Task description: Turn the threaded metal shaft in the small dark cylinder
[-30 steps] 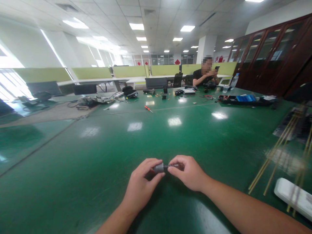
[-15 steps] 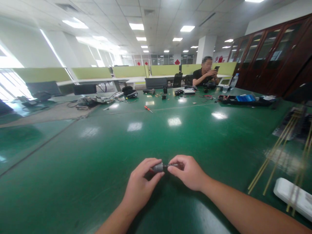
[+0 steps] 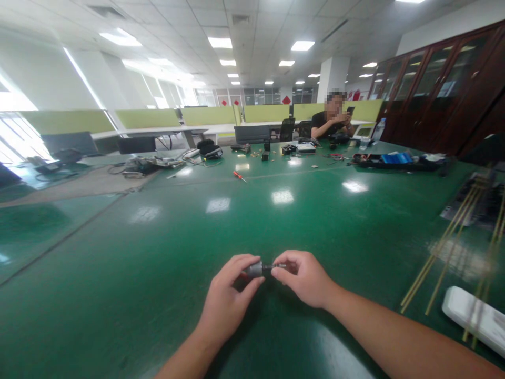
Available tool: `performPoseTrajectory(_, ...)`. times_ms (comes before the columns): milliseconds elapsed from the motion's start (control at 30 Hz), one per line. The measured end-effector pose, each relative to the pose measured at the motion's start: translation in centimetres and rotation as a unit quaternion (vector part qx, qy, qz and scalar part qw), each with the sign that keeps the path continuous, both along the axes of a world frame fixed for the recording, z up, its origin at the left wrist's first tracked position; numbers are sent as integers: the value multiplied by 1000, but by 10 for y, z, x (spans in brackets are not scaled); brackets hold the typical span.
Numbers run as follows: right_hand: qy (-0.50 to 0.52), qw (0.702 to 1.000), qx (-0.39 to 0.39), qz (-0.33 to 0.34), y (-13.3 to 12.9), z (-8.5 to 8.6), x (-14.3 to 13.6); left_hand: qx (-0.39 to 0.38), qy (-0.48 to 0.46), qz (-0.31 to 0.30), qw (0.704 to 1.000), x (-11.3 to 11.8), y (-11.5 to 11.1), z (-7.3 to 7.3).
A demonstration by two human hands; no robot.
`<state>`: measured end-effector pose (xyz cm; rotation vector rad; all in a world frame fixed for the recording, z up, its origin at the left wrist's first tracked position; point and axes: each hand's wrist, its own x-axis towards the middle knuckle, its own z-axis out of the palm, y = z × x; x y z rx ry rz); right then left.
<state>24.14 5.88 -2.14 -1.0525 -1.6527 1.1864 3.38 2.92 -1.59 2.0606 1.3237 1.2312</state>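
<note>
A small grey cylinder [image 3: 254, 270] is held between the thumb and fingers of my left hand [image 3: 229, 295], low in the middle of the view. From its right end a thin dark shaft [image 3: 268, 267] sticks out. The fingers of my right hand [image 3: 307, 279] pinch the shaft's outer part, which is partly hidden by them. Both hands are just above the green table [image 3: 177, 237], with their fingertips a short way apart.
A red screwdriver [image 3: 239, 176] lies farther up the table. Thin yellow rods [image 3: 445, 252] and a white case [image 3: 473, 316] are at the right. Cables, tools and a black tray [image 3: 394, 164] line the far edge, where a person [image 3: 331, 121] sits holding a phone.
The cylinder and shaft have shifted very slightly left with my hands. Both hands keep the same grip.
</note>
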Motion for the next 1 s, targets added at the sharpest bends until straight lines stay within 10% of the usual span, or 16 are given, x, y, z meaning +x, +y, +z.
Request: performPoseTrajectory(1000, 27, 999, 2, -21, 0, -1, 1, 16, -1, 12, 1000, -1, 2, 0)
